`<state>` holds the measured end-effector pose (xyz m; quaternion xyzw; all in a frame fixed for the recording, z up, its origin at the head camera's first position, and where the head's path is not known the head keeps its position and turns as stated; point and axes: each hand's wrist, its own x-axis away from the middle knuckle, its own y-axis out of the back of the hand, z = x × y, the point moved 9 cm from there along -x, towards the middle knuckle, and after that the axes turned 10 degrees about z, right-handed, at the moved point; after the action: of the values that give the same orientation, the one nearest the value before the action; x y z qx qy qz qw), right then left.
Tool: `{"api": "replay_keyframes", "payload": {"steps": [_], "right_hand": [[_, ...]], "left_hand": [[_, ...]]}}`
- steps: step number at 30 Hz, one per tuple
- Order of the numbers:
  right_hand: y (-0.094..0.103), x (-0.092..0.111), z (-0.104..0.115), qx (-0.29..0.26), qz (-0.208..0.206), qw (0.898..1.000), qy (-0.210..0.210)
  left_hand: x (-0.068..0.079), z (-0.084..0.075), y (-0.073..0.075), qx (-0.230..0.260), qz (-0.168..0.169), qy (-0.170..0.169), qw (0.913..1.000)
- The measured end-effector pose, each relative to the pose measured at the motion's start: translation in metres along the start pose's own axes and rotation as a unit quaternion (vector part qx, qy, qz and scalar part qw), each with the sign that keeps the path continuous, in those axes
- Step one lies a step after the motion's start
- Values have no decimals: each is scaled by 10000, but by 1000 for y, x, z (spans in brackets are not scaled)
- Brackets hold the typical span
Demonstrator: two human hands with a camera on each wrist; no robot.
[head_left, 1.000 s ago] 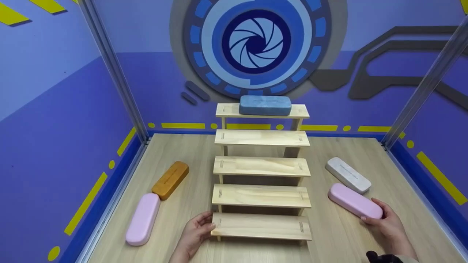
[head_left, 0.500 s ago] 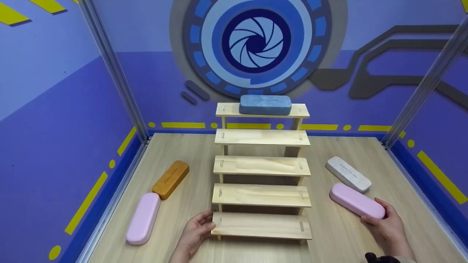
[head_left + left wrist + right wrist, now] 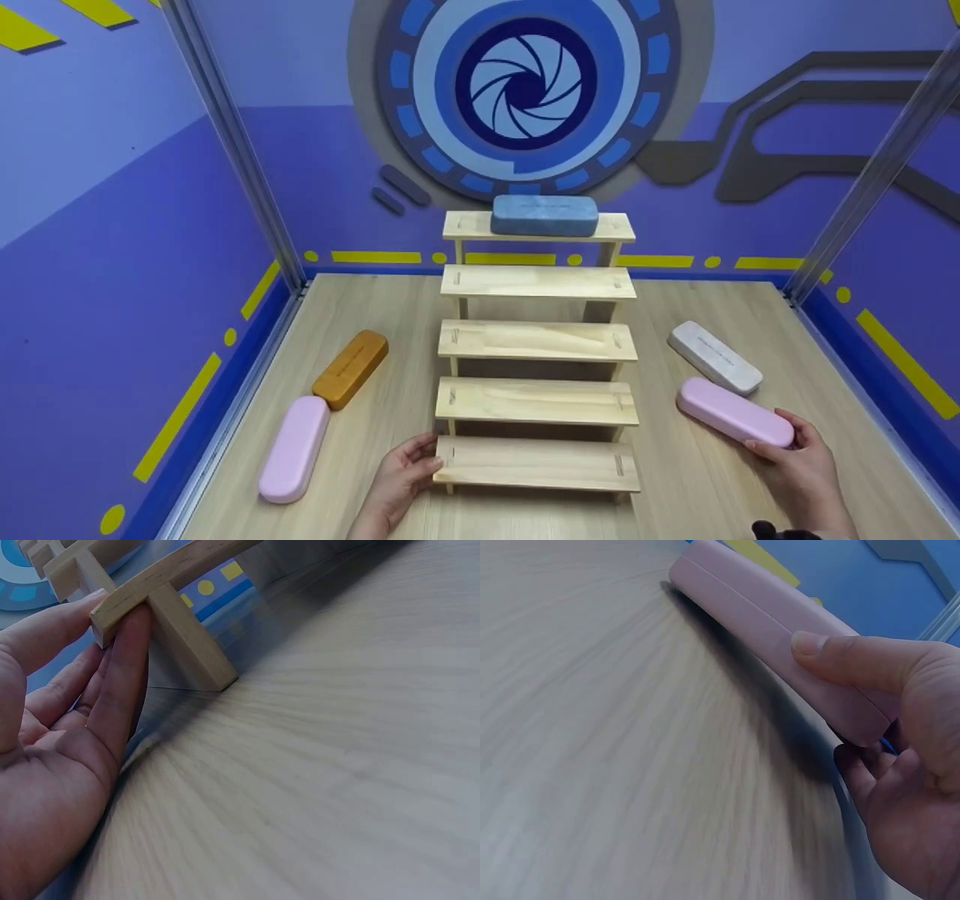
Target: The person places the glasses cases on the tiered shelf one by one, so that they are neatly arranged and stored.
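At the lower left corner of a stepped wooden rack (image 3: 536, 405), my left hand (image 3: 397, 480) pinches the end of the bottom shelf (image 3: 142, 596), thumb on top and fingers beneath. My right hand (image 3: 810, 465) grips the near end of a pink glasses case (image 3: 731, 411), its thumb on the side (image 3: 780, 622). In the right wrist view a shadow lies under the case, and its near end is raised off the table. Just behind it lies a white glasses case (image 3: 715, 358). A blue glasses case (image 3: 544, 215) sits on the top shelf.
Left of the rack, an orange glasses case (image 3: 350, 369) and a second pink glasses case (image 3: 294, 450) lie end to end on the wooden table (image 3: 375, 420). Purple-blue panels with metal corner posts (image 3: 236, 150) enclose the back and sides.
My right hand and the pink glasses case in it have shifted slightly right. The left hand keeps its place on the bottom shelf.
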<state>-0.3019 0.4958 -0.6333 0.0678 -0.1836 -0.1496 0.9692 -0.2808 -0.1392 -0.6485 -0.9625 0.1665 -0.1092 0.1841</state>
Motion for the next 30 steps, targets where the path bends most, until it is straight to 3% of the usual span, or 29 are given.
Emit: {"api": "replay_keyframes", "payload": {"steps": [15,19,22,26,30], "right_hand": [[10,11,25,691,12,9976,-107],[11,18,39,892,54,9960,81],[10,25,52,244,153,9973,676],[7,35,74,-797,378,9849,1492],[4,40,95,-923,479,9792,1744]], "left_hand": [[0,-2,0,-47,-23,26,10000],[0,-2,0,-41,-21,15,10000],[0,-1,0,-35,-21,-10,10000],[1,-1,0,-46,-4,-50,10000],[0,-1,0,-46,-8,-70,10000]]}}
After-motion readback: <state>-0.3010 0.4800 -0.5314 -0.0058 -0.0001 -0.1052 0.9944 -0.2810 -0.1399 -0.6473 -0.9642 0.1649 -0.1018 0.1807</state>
